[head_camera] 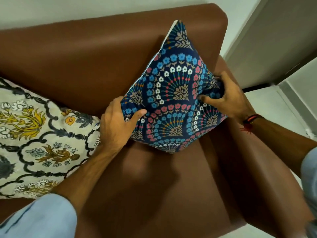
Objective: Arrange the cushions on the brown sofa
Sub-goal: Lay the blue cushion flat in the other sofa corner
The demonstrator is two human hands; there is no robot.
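Note:
A navy cushion (pixel 173 93) with blue, pink and white flowers stands on one corner on the brown sofa (pixel 96 54), leaning against the backrest near the right armrest. My left hand (pixel 116 124) grips its left corner, thumb on the front. My right hand (pixel 228 97) pinches its right corner, fingers dug into the fabric. A cream cushion (pixel 39 134) with yellow and grey floral print lies on the seat at the left, just beside my left hand.
The sofa's right armrest (pixel 253 167) runs under my right forearm. A white wall stands behind the backrest. Pale floor (pixel 267 102) and a grey door or panel (pixel 277 43) lie to the right of the sofa.

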